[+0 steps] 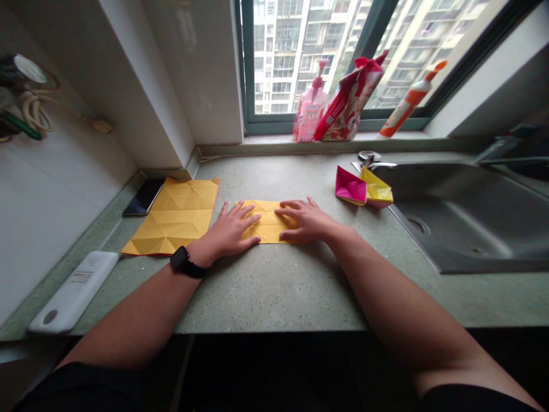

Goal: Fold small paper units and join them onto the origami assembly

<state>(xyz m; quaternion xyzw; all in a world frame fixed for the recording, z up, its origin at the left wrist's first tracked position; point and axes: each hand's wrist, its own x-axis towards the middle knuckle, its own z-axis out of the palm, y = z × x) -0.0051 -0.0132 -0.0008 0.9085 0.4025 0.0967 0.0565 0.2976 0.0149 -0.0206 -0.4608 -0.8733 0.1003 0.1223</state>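
A creased strip of yellow origami paper lies flat on the counter under both hands. My left hand rests on its left end with fingers spread, a black watch on the wrist. Across from it, my right hand lies on the right end, fingers apart. The hands cover both ends of the paper. Left of my left hand is a larger yellow sheet marked with fold lines. To the right of my right hand stand a folded magenta paper piece and a folded yellow one, touching each other.
A steel sink is set into the counter at the right. On the left lie a dark phone and a white power bank. A pump bottle, a red bag and an orange-white bottle line the windowsill.
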